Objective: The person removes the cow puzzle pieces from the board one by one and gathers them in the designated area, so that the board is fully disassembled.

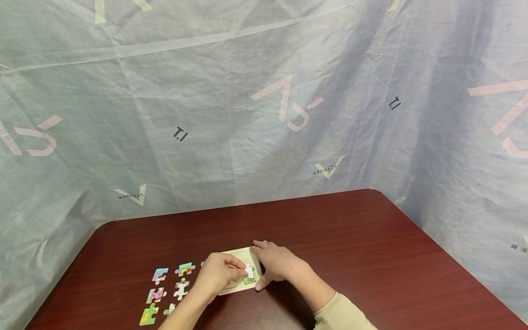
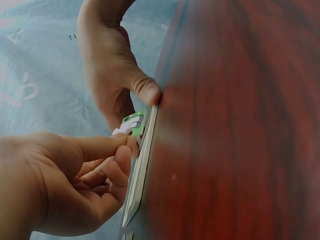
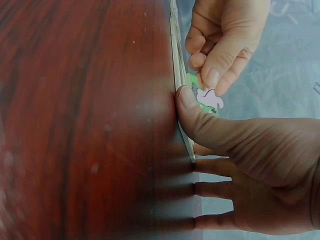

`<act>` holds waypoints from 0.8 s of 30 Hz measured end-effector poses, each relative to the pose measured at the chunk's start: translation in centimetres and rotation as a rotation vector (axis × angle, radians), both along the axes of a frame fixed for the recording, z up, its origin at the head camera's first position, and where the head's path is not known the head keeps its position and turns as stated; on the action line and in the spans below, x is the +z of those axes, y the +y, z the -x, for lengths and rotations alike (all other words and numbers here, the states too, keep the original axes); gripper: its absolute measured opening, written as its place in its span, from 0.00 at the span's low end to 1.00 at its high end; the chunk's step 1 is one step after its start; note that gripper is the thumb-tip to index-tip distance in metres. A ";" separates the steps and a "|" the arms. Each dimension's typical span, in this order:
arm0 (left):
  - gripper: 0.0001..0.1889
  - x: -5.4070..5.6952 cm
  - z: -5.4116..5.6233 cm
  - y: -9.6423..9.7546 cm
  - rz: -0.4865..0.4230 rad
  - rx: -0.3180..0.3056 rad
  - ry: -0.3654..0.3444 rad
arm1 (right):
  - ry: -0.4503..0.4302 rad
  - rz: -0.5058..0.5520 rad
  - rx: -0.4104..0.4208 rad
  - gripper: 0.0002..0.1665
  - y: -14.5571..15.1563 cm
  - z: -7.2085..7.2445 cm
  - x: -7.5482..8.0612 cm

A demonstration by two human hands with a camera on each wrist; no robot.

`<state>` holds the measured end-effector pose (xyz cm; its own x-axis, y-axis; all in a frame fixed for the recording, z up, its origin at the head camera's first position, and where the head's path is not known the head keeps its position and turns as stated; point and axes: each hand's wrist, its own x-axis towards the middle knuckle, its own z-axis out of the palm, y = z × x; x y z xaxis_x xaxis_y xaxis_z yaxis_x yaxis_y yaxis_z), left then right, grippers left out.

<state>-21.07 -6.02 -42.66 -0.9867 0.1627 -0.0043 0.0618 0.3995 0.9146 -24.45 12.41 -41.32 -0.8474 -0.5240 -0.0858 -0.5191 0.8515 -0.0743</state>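
Note:
My left hand [image 1: 218,276] pinches a jigsaw puzzle piece [image 1: 249,275] between thumb and fingertips. The piece shows a white animal shape on green and is held over the right end of a shallow, pale wooden puzzle tray [image 1: 234,288]. Straight, spread fingers of my right hand [image 1: 277,263] rest around the tray's right end, the thumb at its near corner. In the right wrist view, that thumb [image 3: 190,102] presses the tray's edge, while the piece [image 3: 210,99] leans close over the tray. My left forearm and hand cover part of the tray's left side.
Several loose puzzle pieces [image 1: 180,289] lie in rows on the dark red table [image 1: 350,243], left of the tray; my left arm partly hides some. A grey printed cloth [image 1: 231,119] hangs behind the table and along its sides.

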 end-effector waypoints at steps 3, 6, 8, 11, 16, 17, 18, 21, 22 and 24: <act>0.06 0.1 0.0 -0.6 -0.012 0.023 -0.034 | 0.008 -0.004 0.005 0.61 -0.2 0.0 0.0; 0.05 0.2 -0.1 -1.3 -0.012 0.031 -0.054 | 0.001 -0.003 0.004 0.61 -0.2 0.0 0.0; 0.05 0.2 -0.3 -1.8 -0.010 0.029 -0.049 | -0.008 0.001 0.000 0.61 -0.2 0.1 0.0; 0.05 0.2 -0.5 -2.5 -0.007 0.035 -0.051 | -0.020 0.004 -0.002 0.61 -0.2 0.0 0.2; 0.06 0.3 -0.8 -3.8 -0.012 0.041 -0.090 | -0.033 0.009 0.004 0.61 -0.1 0.0 0.3; 0.06 0.3 -0.9 -4.0 -0.012 0.038 -0.094 | -0.034 0.010 0.005 0.61 0.0 0.0 0.3; 0.07 0.4 -1.0 -4.2 -0.013 0.034 -0.097 | -0.035 0.012 0.006 0.61 0.0 0.0 0.3; 0.07 0.3 -1.2 -4.9 -0.039 0.012 -0.097 | -0.039 0.014 0.008 0.61 0.0 0.1 0.3; 0.07 0.3 -1.3 -5.2 -0.043 0.009 -0.098 | -0.039 0.013 0.008 0.61 0.0 0.1 0.3; 0.08 0.3 -1.4 -5.6 -0.044 0.004 -0.093 | -0.041 0.015 0.008 0.61 0.0 0.1 0.2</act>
<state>-19.71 -11.59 -42.39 -0.9830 0.1605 -0.0890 -0.0259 0.3588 0.9331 -24.54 12.39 -41.12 -0.8391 -0.5323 -0.1123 -0.5221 0.8459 -0.1084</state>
